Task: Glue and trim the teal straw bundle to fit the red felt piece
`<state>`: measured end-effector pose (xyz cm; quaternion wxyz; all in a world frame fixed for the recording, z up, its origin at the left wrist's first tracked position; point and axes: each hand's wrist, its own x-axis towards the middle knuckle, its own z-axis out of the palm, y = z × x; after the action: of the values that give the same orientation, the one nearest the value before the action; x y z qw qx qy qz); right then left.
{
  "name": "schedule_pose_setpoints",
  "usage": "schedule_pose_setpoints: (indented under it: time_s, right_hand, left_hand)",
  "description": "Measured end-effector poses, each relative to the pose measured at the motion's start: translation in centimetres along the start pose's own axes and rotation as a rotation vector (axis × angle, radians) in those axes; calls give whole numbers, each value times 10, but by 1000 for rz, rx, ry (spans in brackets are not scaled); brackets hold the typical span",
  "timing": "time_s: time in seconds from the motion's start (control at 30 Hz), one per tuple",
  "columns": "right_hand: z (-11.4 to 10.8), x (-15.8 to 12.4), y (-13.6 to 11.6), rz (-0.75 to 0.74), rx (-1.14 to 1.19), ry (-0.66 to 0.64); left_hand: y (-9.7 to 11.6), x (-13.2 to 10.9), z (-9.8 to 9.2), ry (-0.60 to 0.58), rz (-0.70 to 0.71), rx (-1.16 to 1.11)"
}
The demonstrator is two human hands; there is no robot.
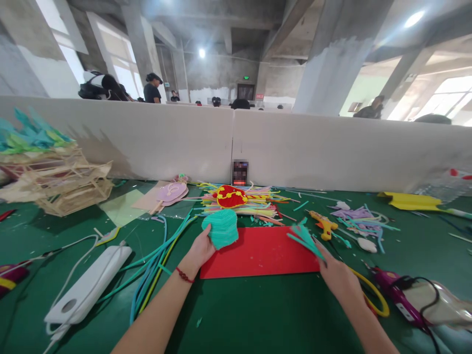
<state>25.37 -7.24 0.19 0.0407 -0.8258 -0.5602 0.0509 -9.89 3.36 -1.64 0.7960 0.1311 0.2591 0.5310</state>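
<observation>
My left hand [203,246] grips the lower left edge of a teal rounded piece [223,228] with ridged rows, held over the left end of a red sheet [258,253]. My right hand [332,268] is closed on a small bunch of teal strips [306,238] above the sheet's right end. Just beyond the teal piece, a red oval piece with yellow trim [231,196] rests on a pile of coloured strips [258,211]. A yellow glue gun [324,224] lies beyond my right hand.
A white power strip [90,285] with cables and long blue-green strips [158,260] lie left. A wooden-stick frame [73,182] stands far left. Purple tool [398,297] and purple scraps [354,216] are right. A white partition [332,147] runs behind, with people beyond.
</observation>
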Motion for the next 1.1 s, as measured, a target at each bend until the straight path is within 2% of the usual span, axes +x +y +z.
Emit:
schedule_pose_setpoints:
  time_s: [0.07, 0.2, 0.37, 0.5, 0.57, 0.63, 0.67, 0.77, 0.83, 0.9, 1.0, 1.07, 1.1]
  right_hand:
    - [0, 0, 7, 96, -7, 62]
    - [4, -6, 5, 59, -34, 163]
    - [15, -12, -8, 3, -56, 155]
    - [15, -14, -20, -19, 2, 99]
    - [11, -18, -39, -49, 55, 133]
    - [9, -26, -70, -79, 122, 212]
    - [8, -30, -89, -110, 143, 191]
    - [8, -36, -142, -277, 164, 14]
    - [6, -32, -159, -260, 162, -22]
    - [1, -23, -158, -146, 152, -25]
    - [-4, -17, -138, -7, 156, -1]
    - [0, -29, -126, -38, 184, 13]
    - [5, -40, -123, -107, 218, 18]
  left_hand:
    - [0, 1, -3, -12, 4, -6]
    - [4, 5, -9, -38, 33, -30]
    - [16, 6, -11, -94, 135, -83]
    - [23, 8, -16, -130, 205, -121]
    - [23, 12, -23, -127, 223, -135]
    - [22, 17, -32, -121, 234, -148]
    - [22, 20, -36, -118, 237, -154]
    - [19, 25, -45, -119, 239, -166]
    - [19, 27, -48, -127, 234, -170]
    - [18, 27, -49, -141, 230, -175]
    - [18, 27, -49, -165, 215, -180]
    - [18, 27, -49, -177, 203, -180]
    - [19, 27, -49, -182, 198, -180]
